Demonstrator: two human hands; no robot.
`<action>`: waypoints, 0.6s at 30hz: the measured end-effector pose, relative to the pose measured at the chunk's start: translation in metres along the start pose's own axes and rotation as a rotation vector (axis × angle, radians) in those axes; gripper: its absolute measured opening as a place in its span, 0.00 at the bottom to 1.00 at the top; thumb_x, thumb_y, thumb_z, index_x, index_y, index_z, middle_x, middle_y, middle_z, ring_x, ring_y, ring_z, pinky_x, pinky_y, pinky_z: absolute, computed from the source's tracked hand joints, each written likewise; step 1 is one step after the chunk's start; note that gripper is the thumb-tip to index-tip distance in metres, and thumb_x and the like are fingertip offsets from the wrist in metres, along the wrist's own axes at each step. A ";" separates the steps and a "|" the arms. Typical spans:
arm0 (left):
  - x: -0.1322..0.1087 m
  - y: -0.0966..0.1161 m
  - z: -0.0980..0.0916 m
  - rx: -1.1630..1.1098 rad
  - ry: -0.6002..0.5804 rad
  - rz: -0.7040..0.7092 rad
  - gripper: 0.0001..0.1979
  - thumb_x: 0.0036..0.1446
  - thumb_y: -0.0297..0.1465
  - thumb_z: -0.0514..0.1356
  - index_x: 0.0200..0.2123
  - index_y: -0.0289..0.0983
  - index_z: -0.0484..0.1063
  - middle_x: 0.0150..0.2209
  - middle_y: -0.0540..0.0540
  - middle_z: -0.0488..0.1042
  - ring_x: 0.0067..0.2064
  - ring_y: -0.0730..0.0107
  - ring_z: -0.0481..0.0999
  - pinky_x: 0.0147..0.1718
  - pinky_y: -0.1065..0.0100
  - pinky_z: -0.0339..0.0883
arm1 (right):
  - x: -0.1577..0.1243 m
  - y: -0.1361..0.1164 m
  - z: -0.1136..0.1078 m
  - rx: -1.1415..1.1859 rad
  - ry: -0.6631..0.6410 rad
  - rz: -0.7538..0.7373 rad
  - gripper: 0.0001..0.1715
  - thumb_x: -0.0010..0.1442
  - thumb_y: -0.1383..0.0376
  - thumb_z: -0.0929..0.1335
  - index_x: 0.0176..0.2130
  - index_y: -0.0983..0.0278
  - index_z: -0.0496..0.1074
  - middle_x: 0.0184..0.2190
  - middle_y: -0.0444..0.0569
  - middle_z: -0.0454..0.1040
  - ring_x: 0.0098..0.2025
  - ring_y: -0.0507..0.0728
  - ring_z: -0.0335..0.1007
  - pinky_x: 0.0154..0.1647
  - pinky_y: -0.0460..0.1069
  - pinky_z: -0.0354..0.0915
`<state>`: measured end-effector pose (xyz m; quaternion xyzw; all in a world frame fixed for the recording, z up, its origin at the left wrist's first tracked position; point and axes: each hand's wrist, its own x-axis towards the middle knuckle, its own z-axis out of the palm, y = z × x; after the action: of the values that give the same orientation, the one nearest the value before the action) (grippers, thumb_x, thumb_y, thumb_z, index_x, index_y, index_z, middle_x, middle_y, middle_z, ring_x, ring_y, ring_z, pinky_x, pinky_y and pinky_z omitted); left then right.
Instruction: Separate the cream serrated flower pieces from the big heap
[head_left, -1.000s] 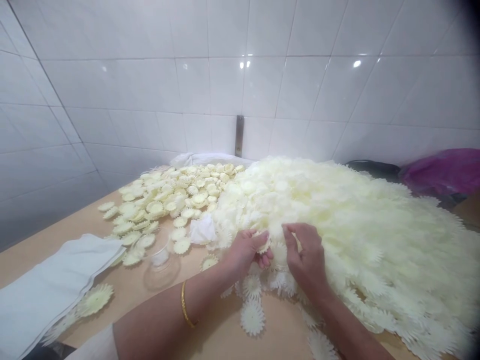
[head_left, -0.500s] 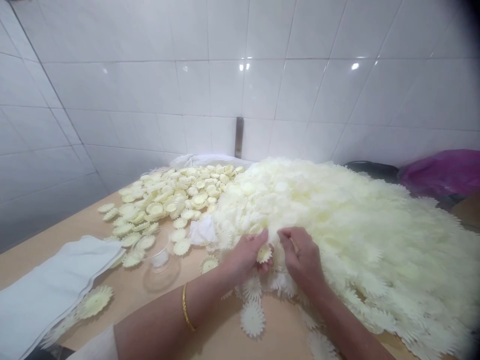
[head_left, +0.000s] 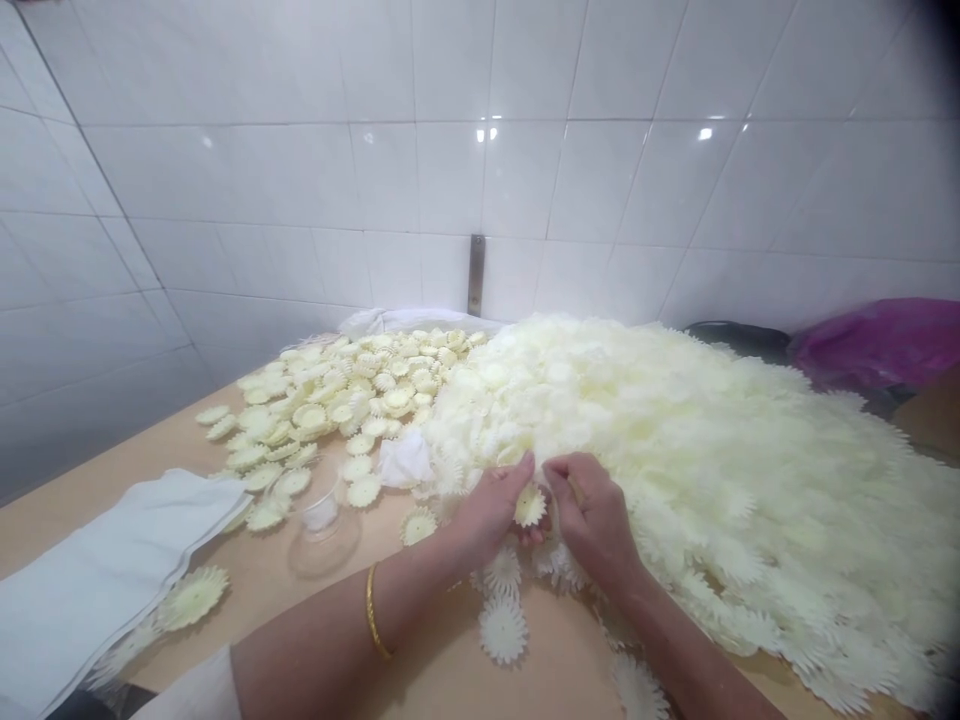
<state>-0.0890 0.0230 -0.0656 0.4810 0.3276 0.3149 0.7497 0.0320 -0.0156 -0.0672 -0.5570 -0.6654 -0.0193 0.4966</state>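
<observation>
We see small toothed discs (head_left: pixel 310 418) heaped left, likely done; left hand (head_left: pixel 489 512) fingers closed on one flower disc (head_left: pixel 529 506); right hand (head_left: pixel 596 508) pinched beside it, can't tell on what; bigger frilly pile (head_left: pixel 720 470) rightmost, probably undone

Location type: small craft workroom; domestic or commercial use cannot be determined. Indicators: table (head_left: pixel 562 655) bearing bulk heap of petal-edged pieces (head_left: pixel 697 450), pile of toothed discs (head_left: pixel 352 385) and white sheets (head_left: pixel 105 575); glossy tiled wall (head_left: pixel 607 175) behind.
</observation>
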 end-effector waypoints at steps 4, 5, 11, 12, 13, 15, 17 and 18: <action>0.001 0.004 -0.003 -0.054 -0.088 -0.017 0.17 0.50 0.42 0.56 0.31 0.32 0.66 0.24 0.44 0.71 0.20 0.73 0.70 0.18 0.74 0.60 | 0.004 0.016 -0.003 -0.148 0.163 0.023 0.08 0.56 0.67 0.60 0.29 0.64 0.66 0.28 0.49 0.68 0.34 0.57 0.62 0.37 0.53 0.58; 0.002 0.005 -0.003 -0.080 -0.092 -0.023 0.13 0.49 0.37 0.58 0.33 0.32 0.66 0.25 0.43 0.72 0.22 0.72 0.72 0.20 0.73 0.63 | 0.005 0.020 -0.003 -0.161 0.187 0.033 0.07 0.56 0.67 0.60 0.30 0.64 0.66 0.29 0.50 0.69 0.35 0.58 0.62 0.38 0.53 0.58; 0.004 0.002 -0.003 -0.062 -0.062 -0.014 0.06 0.47 0.26 0.60 0.29 0.28 0.67 0.24 0.40 0.73 0.22 0.73 0.72 0.22 0.74 0.64 | 0.006 0.019 -0.004 -0.133 0.196 0.033 0.06 0.57 0.66 0.61 0.31 0.64 0.66 0.30 0.49 0.69 0.36 0.57 0.62 0.39 0.53 0.58; 0.004 0.001 -0.004 -0.051 -0.062 -0.002 0.07 0.47 0.27 0.60 0.28 0.28 0.67 0.23 0.41 0.72 0.21 0.73 0.72 0.20 0.74 0.63 | 0.005 0.017 -0.004 -0.127 0.190 0.023 0.06 0.57 0.66 0.61 0.31 0.64 0.66 0.30 0.49 0.69 0.36 0.57 0.62 0.39 0.53 0.58; 0.004 0.000 -0.004 -0.044 -0.060 0.011 0.08 0.47 0.29 0.61 0.27 0.29 0.67 0.22 0.42 0.72 0.20 0.73 0.71 0.19 0.75 0.62 | 0.005 0.015 -0.004 -0.120 0.188 0.013 0.06 0.57 0.66 0.61 0.31 0.64 0.66 0.30 0.49 0.69 0.36 0.57 0.62 0.38 0.53 0.58; 0.004 0.000 -0.005 -0.036 -0.046 0.034 0.11 0.46 0.33 0.61 0.27 0.30 0.66 0.20 0.45 0.71 0.19 0.74 0.70 0.17 0.75 0.60 | 0.003 0.011 -0.003 -0.106 0.188 -0.002 0.06 0.57 0.66 0.61 0.30 0.64 0.65 0.29 0.48 0.68 0.35 0.57 0.61 0.38 0.52 0.58; 0.004 0.001 -0.006 -0.012 -0.031 0.042 0.14 0.46 0.37 0.61 0.27 0.31 0.65 0.18 0.47 0.69 0.16 0.76 0.67 0.14 0.76 0.57 | 0.002 0.010 -0.003 -0.091 0.190 -0.013 0.07 0.58 0.66 0.60 0.30 0.64 0.65 0.29 0.48 0.68 0.34 0.56 0.61 0.37 0.52 0.57; 0.004 0.001 -0.006 0.007 -0.022 0.037 0.15 0.46 0.39 0.61 0.27 0.32 0.65 0.17 0.48 0.68 0.14 0.77 0.66 0.13 0.76 0.54 | 0.002 0.009 -0.003 -0.080 0.185 -0.016 0.07 0.58 0.66 0.60 0.30 0.64 0.65 0.29 0.48 0.67 0.34 0.56 0.61 0.37 0.52 0.58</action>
<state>-0.0915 0.0295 -0.0669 0.4932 0.3112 0.3223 0.7457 0.0412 -0.0127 -0.0692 -0.5670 -0.6196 -0.1012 0.5333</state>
